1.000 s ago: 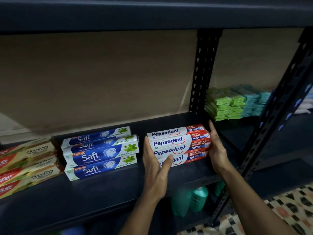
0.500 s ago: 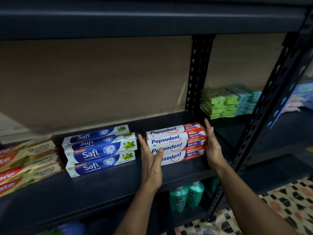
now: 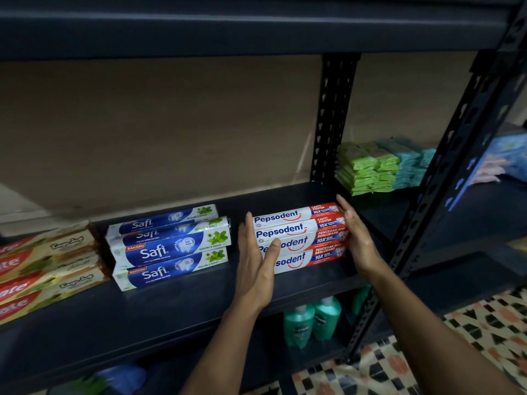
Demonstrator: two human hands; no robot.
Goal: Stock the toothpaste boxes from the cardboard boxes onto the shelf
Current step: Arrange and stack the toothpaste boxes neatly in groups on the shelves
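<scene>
A: Shelf [image 3: 171,315] carries the Pepsodent stack [image 3: 302,232]; Safi boxes [image 3: 171,246] lie left of the stack, apart.
B: Hands?
A: Left hand [image 3: 253,266] flat on the stack's left end, right hand [image 3: 359,240] flat on its right end, fingers straight. Squaring up, likely. Next: let go, fetch more cartons; none in view.

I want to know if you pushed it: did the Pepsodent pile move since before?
Yes, but only slightly: the Pepsodent pile looks nudged right, its gap from the Safi boxes a bit wider and its end nearer the black post.
</scene>
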